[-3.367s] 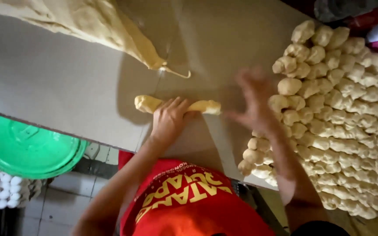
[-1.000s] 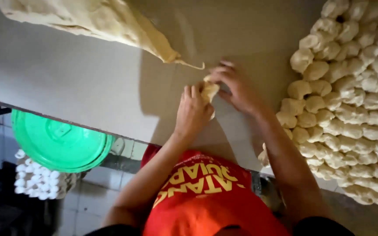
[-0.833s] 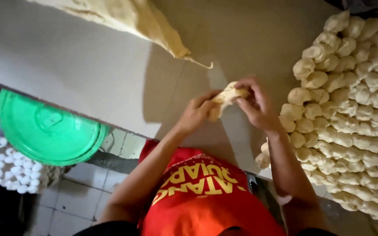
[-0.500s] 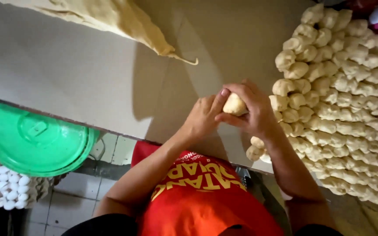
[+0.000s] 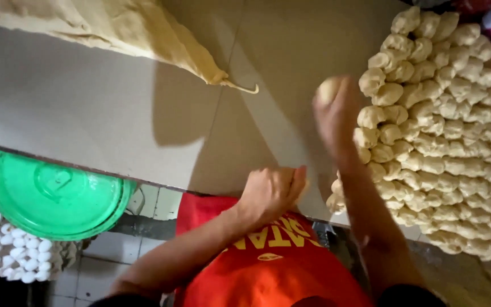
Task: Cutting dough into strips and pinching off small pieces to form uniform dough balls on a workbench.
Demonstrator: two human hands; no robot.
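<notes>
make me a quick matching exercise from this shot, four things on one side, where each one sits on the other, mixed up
Things:
1. big dough mass
2. pile of dough pieces
3. green lid
4. small dough ball

Places:
a. in the right hand
b. below the table's near edge, left
c. table's right side
d. table's far left

Pairs: 1-d, 2-c, 3-b, 4-a

Pale yellow dough pieces (image 5: 450, 113), pale yellow dough slab (image 5: 115, 25), green lid (image 5: 52, 193), red-orange shirt (image 5: 268, 267), white eggs (image 5: 21, 256)
</notes>
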